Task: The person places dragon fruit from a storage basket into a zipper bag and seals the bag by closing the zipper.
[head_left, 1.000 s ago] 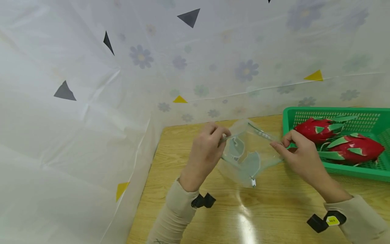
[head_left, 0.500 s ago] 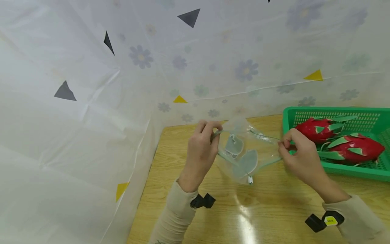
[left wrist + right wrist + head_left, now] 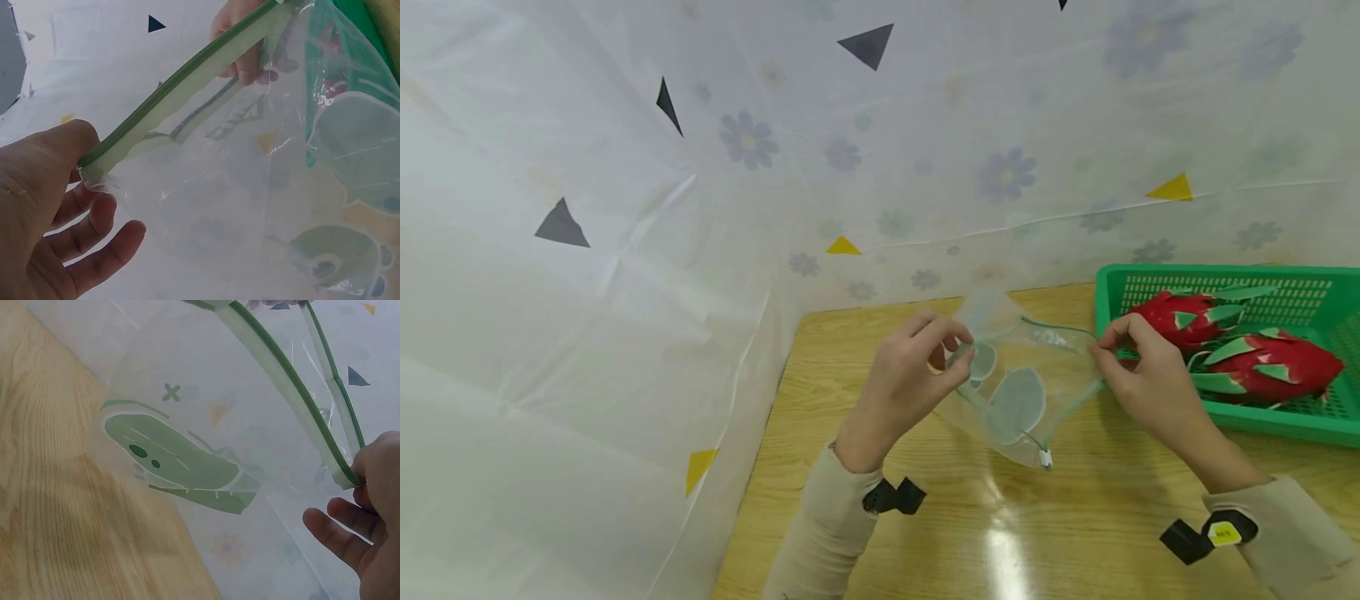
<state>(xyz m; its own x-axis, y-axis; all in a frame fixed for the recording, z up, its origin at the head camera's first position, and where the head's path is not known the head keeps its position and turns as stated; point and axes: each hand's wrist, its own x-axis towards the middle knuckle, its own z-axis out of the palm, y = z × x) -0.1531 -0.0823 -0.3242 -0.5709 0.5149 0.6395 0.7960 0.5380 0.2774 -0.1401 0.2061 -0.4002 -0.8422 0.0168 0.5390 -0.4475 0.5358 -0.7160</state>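
Note:
A clear zip bag (image 3: 1067, 367) with a green zip edge and pale green printed shapes hangs between both hands, its mouth spread apart. My left hand (image 3: 906, 379) pinches one end of the zip edge between thumb and forefinger; the left wrist view shows its other fingers loosely curled below. On the opposite end, my right hand (image 3: 1150, 392) pinches the bag's rim, seen also in the right wrist view. A white slider (image 3: 1046, 457) sits on the near side of the zip. Printed green figures (image 3: 169, 450) show on the bag's wall.
To the right stands a green plastic basket (image 3: 1262, 423) holding two red dragon fruits (image 3: 1273, 367) with green scales. The wooden table (image 3: 940, 533) meets a white sheeted wall (image 3: 880, 192) at the back and another at the left.
My left hand moved left, then back right, its grip on the rim shifting. The slider swung to the right and the bag's mouth changed shape. My right hand stayed nearly in place.

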